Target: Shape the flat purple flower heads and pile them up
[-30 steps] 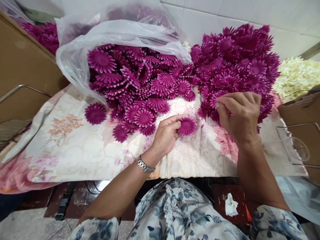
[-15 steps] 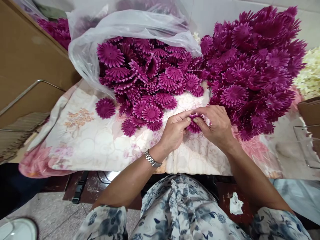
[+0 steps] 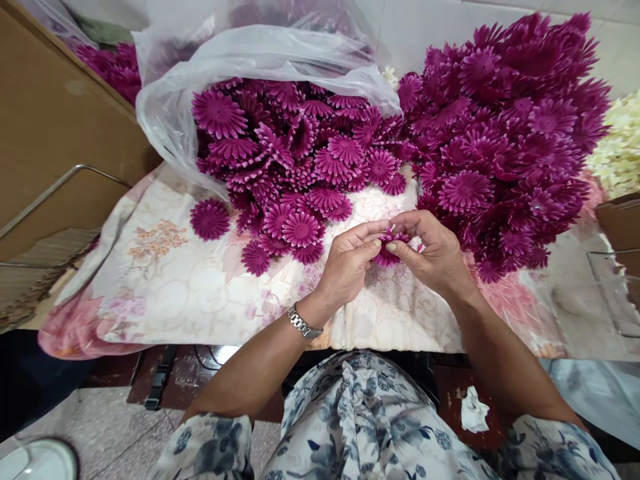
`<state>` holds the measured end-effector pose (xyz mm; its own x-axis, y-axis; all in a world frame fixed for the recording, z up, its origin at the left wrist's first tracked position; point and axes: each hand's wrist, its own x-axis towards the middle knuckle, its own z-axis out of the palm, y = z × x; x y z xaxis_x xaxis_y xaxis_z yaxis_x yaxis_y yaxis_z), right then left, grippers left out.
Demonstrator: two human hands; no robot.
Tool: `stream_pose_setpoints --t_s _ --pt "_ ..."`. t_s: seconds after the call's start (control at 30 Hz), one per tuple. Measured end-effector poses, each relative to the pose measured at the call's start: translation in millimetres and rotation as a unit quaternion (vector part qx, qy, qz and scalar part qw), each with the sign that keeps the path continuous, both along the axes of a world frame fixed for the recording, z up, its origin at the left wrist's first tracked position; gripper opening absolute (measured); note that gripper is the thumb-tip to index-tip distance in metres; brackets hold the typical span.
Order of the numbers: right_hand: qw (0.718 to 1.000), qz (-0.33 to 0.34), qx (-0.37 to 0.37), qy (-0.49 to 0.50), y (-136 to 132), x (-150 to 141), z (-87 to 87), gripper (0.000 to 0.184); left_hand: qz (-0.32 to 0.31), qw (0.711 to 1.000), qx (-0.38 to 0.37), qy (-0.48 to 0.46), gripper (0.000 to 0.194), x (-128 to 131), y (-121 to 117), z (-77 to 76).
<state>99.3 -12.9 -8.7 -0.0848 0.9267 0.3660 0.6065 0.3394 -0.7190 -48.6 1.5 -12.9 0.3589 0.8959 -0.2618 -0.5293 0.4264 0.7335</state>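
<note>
My left hand [image 3: 349,263] and my right hand [image 3: 431,252] meet over the middle of the table, both pinched on one purple plastic flower [image 3: 387,248], which their fingers largely hide. A wristwatch [image 3: 303,323] sits on my left wrist. Just left of my hands, loose purple flowers [image 3: 300,228] spill out of a clear plastic bag [image 3: 165,127]. A tall heap of the same purple flowers [image 3: 505,140] rises to the right, close behind my right hand.
A floral cloth [image 3: 175,287] covers the table. A brown board with a metal rail [image 3: 55,187] stands at the left. White flowers [image 3: 620,153] lie at the far right beside a cardboard edge [image 3: 620,223]. A crumpled white scrap [image 3: 473,410] lies below the table.
A second ago my right hand was picking at the right heap while my left held a flower. The right hand has come across to join the left on that flower; the fingers have since shifted slightly.
</note>
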Motion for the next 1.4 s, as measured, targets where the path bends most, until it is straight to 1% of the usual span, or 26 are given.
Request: stream_pose_setpoints --t_s 0.13,0.3,0.47,0.53,0.6,0.67,0.77,0.9,0.93,0.97,1.0,1.03,1.07,1.1,1.13,1.17,1.2,1.23,1.33,1.4 --pt "0.996 0.016 0.061 -0.058 0 1 0.5 0.019 0.011 1.000 0.002 0.015 0.024 1 0 -1.0" --pt "0.990 0.021 0.101 -0.092 0 1 -0.5 0.025 0.026 1.000 0.006 0.013 0.021 2 0 -3.0" --pt "0.990 -0.007 0.108 -0.094 1 4 -3.0 0.032 0.039 0.999 -0.001 0.015 0.019 2 1 -2.7" --pt "0.988 -0.016 0.111 -0.103 2 8 -1.2 0.030 0.047 0.999 0.001 0.020 0.019 1 2 -0.9" --pt "0.984 -0.044 0.131 -0.116 4 13 3.5 0.026 0.050 0.998 -0.006 0.035 0.019 -1 3 1.5" --pt "0.972 -0.094 0.171 -0.130 7 22 10.9 0.023 0.054 0.997 -0.014 0.052 0.019 -2 3 3.7" --pt "0.941 -0.173 0.219 -0.189 13 44 24.9 0.023 0.051 0.996 -0.021 0.066 0.019 -3 3 4.6" --pt "0.888 -0.245 0.210 -0.329 19 72 41.6 0.027 0.036 0.997 -0.022 0.069 0.018 -3 3 3.1" --pt "0.880 -0.258 0.209 -0.340 18 74 44.1 0.028 0.036 0.997 -0.020 0.070 0.018 -3 3 2.8" --pt "0.879 -0.266 0.211 -0.335 16 73 45.6 0.027 0.036 0.997 -0.019 0.073 0.018 -3 4 2.7" --pt "0.889 -0.262 0.209 -0.314 14 68 45.8 0.024 0.036 0.996 -0.017 0.075 0.018 -3 4 2.7" --pt "0.907 -0.241 0.198 -0.282 11 61 44.6 0.022 0.035 0.996 -0.016 0.078 0.018 -2 3 2.8" --pt "0.933 -0.201 0.175 -0.243 7 52 41.9 0.021 0.037 0.996 -0.016 0.080 0.017 -2 3 3.1" --pt "0.958 -0.146 0.140 -0.202 4 41 37.9 0.023 0.040 0.996 -0.013 0.076 0.017 -1 3 3.3" --pt "0.977 -0.088 0.099 -0.165 1 30 33.0 0.026 0.041 0.997 -0.009 0.070 0.017 0 2 3.5" --pt "0.988 -0.040 0.062 -0.135 -1 20 27.5 0.028 0.042 0.997 -0.005 0.063 0.017 1 2 3.6" --pt "0.993 -0.011 0.036 -0.111 -3 12 21.8 0.028 0.042 0.997 -0.002 0.058 0.017 2 1 3.6" --pt "0.995 0.001 0.023 -0.093 -3 6 16.5 0.026 0.041 0.998 0.000 0.055 0.017 2 0 3.3" --pt "0.998 -0.009 0.026 -0.051 -2 -1 5.2 0.013 0.033 0.998 0.004 0.048 0.018 3 0 1.4" --pt "0.999 -0.011 0.035 -0.034 0 1 2.3 0.013 0.033 0.999 0.010 0.030 0.020 2 0 -0.1"
